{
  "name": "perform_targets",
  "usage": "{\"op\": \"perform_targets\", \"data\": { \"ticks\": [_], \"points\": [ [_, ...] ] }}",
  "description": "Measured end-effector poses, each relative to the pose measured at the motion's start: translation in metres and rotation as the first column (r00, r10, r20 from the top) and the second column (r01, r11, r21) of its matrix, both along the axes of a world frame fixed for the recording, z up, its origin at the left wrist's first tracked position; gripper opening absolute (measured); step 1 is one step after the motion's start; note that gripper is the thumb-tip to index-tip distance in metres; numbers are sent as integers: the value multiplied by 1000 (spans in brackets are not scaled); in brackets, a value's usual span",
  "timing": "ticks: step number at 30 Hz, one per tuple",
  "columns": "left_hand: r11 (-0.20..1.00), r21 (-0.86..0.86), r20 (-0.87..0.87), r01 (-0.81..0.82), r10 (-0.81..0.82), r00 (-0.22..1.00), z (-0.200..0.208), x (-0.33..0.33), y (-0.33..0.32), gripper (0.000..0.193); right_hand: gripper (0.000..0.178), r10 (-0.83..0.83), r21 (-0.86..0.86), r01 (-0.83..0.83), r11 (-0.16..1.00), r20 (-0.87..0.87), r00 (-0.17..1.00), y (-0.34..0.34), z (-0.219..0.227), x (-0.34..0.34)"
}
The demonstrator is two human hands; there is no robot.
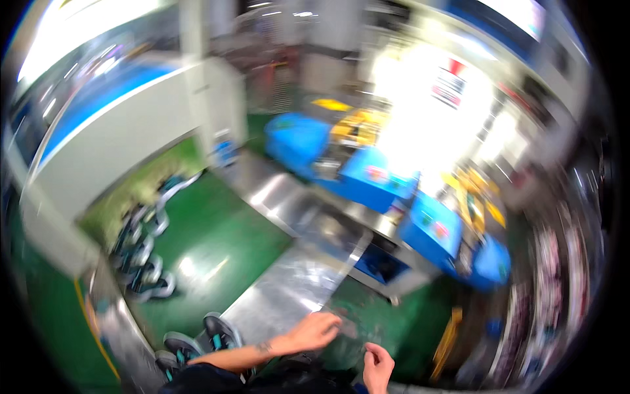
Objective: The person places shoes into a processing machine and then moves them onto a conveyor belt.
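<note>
My left hand (pixel 315 330) hangs over the near end of a bare metal surface (pixel 282 279), its fingers loosely curled and nothing visible in them. To its right and nearer to me, my right hand (pixel 378 368) is held with thumb and fingers drawn together; no object shows in it. The two hands are apart. Just beyond my left forearm stand dark shoes (pixel 220 331) with grey rims and teal marks. Farther left, a row of dark shoes with pale soles (pixel 147 262) lies along a green surface (pixel 216 243).
Ahead right stands a machine with blue padded blocks (pixel 430 223) and yellow parts (pixel 357 126), blurred by motion. A white machine housing (pixel 134 115) rises at the left. A yellow bar (pixel 448 341) and loaded racks (pixel 550 276) are at the right.
</note>
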State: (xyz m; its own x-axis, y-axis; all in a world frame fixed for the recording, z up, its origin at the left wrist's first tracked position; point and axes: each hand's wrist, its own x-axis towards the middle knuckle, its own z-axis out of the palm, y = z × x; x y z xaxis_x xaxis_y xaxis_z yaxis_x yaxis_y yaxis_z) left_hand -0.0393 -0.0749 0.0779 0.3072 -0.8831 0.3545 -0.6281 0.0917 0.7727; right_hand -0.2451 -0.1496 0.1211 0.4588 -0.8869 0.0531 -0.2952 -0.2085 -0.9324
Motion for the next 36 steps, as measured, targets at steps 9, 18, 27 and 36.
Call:
{"op": "perform_targets", "data": {
  "ticks": [9,18,27,36],
  "points": [
    [491,232,444,-840,715,541,-183,158,382,27,44,921,241,-939,247,-361,149,85,11,374],
    [524,227,213,-821,796,567,-197,146,426,40,67,629,113,-904,-413,-683,-373,390,-137,506],
    [483,125,429,-867,761,486,-147,148,395,38,69,943,437,-893,-110,-237,-233,152,-39,419],
    [623,-124,-874,-772,299,382,30,154,152,86,59,870,509,-728,460,-92,485,-38,71,274]
  ]
}}
